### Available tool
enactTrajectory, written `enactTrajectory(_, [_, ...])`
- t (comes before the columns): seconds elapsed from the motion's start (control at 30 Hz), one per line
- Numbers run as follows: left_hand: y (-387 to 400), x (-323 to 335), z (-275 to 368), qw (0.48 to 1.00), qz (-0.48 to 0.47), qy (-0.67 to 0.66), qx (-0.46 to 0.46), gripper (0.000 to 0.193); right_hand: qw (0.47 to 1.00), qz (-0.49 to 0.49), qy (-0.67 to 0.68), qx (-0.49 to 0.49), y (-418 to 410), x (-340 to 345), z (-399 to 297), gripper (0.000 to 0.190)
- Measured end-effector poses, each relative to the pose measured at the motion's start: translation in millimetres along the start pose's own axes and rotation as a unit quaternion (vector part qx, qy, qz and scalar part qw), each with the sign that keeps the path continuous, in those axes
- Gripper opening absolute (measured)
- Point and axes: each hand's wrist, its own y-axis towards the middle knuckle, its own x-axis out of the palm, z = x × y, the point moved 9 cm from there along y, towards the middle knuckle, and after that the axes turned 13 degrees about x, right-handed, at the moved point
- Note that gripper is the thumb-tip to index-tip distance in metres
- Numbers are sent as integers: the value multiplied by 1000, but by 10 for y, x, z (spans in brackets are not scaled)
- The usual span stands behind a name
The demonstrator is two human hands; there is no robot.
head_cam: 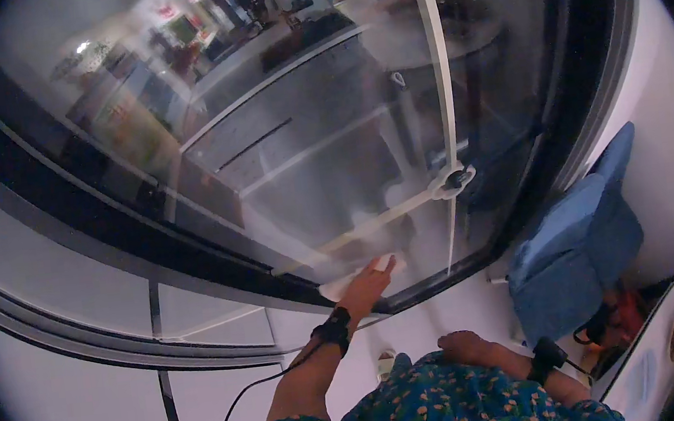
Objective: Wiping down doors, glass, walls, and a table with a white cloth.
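Note:
A large dark-framed glass pane (317, 144) stands before me, with reflections across it. Low on the glass, my left hand (370, 281) presses a white cloth or wipe (339, 288) flat with its fingers, near the bottom frame. Pale strips (441, 74) cross the glass and meet at a flower-shaped piece (453, 180) up and to the right of that hand. My right hand (463, 347) rests against the front of my patterned clothing; its fingers look curled, and whether anything is inside them is hidden. Both wrists wear black bands, and a cable runs from the left one.
White cabinet-like panels (222, 404) with dark seams lie at the left. At the right, a blue cloth (568, 265) hangs by the white wall. Below it stands a white container (656, 330) with red and dark items inside. A slippered foot (385, 361) shows on the floor.

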Motion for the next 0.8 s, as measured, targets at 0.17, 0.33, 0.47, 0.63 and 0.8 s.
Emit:
enactTrajectory(0.17, [-245,301,-54,990,-131,-11,-49,61,1000,12,1,-19,-29,41,125,25])
enactTrajectory(0.33, [-128,432,21,985,-171,18,6,56,998,44,25,-48,-98,116,233,27])
enactTrajectory(0.47, [35,453,28,996,-82,14,29,54,996,62,15,-61,-255,-43,171,27])
enactTrajectory(0.63, [519,257,187,979,-158,98,79,49,998,48,25,12,-278,-21,402,24])
enactTrajectory(0.8, [836,135,265,984,-72,107,127,44,999,33,9,40,-396,-51,517,23])
